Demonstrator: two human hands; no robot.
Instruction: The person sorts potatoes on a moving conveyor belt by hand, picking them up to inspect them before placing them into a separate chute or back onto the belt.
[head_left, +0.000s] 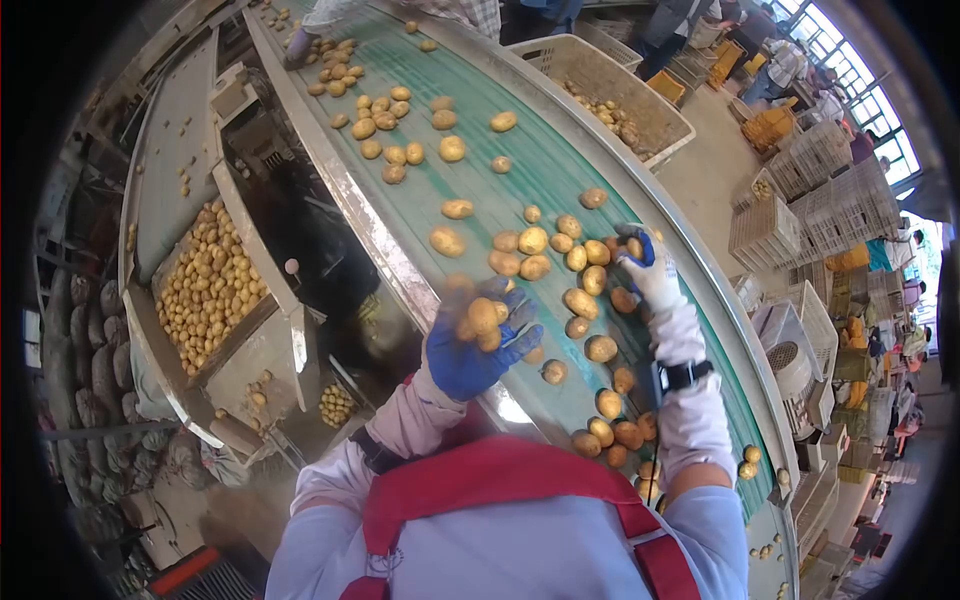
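Two gloved hands work apart over one green conveyor belt (pixel 550 165). The left hand (pixel 468 358), in blue, is spread under at least three yellow-brown potatoes (pixel 482 316). The right hand (pixel 654 274), in white and blue, curls over at least one potato (pixel 634 247); its grip is unclear. Dozens more lie between and beyond them. One potato-filled bin (pixel 236 343) stands left of the left hand.
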